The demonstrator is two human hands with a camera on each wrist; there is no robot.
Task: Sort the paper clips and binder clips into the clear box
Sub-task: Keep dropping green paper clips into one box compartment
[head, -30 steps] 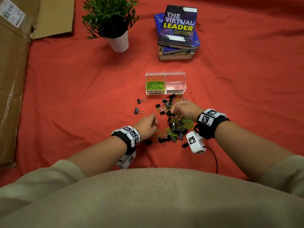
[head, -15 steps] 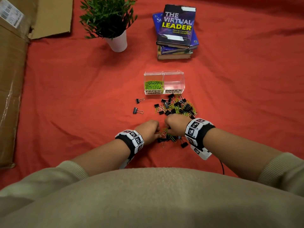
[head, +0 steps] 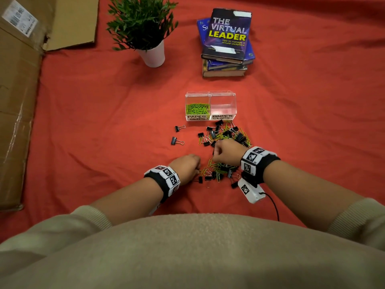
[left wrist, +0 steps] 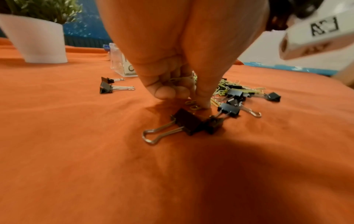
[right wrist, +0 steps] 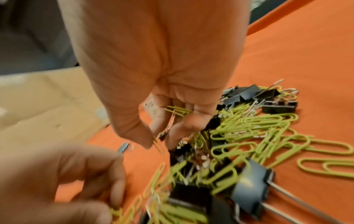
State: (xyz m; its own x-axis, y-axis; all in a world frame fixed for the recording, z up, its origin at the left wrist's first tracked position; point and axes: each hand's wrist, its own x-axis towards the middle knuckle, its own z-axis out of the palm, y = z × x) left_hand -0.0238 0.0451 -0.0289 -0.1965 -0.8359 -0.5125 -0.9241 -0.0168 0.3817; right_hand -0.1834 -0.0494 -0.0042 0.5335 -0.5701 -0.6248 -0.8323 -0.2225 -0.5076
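A clear two-part box (head: pixel 210 94) stands on the red cloth; its left part, labelled paper clips, holds green paper clips (head: pixel 196 109), and the binder clips part looks empty. A mixed pile of black binder clips (head: pixel 226 134) and green paper clips (right wrist: pixel 254 130) lies in front of it. My left hand (head: pixel 194 168) is at the pile's near left edge, fingers curled round paper clips (left wrist: pixel 179 80), one fingertip pressing on more. My right hand (head: pixel 216 154) hovers over the pile, gripping green paper clips (right wrist: pixel 177 110) and pinching another.
Two stray binder clips (head: pixel 177 140) lie left of the pile. A potted plant (head: pixel 153 56) and a stack of books (head: pixel 227 42) stand at the back. Cardboard (head: pixel 18 101) runs along the left edge. A cable trails from my right wrist.
My right hand came back from the pile's far part to its near part, close to my left hand, then lifted slightly. My left hand stayed at the near left edge.
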